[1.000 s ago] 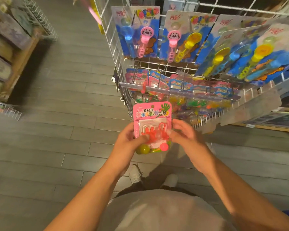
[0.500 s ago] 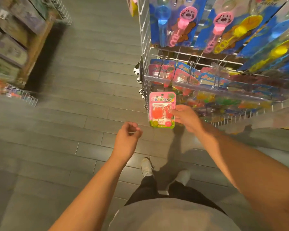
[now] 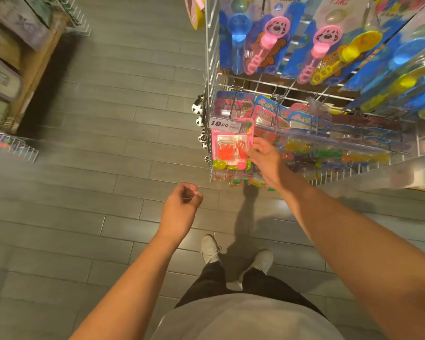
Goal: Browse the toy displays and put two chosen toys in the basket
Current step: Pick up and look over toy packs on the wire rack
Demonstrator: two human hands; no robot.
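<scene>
Right hand (image 3: pixel 264 157) pinches the pink toy pack (image 3: pixel 231 146) at the rack; left hand (image 3: pixel 182 204) loosely curled, empty. Weak edge pinch risks dropping it.

Toy pack (image 3: pixel 232 146) under price tag (image 3: pixel 225 123)

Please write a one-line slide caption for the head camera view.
Right hand holds a pink toy card at the wire display rack; left hand hangs loosely curled, holding nothing.

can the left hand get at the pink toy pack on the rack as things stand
Probably yes: the left hand hangs free, holding nothing, with open floor between it and the pink pack; only the right hand crowds the pack's right edge.
</scene>
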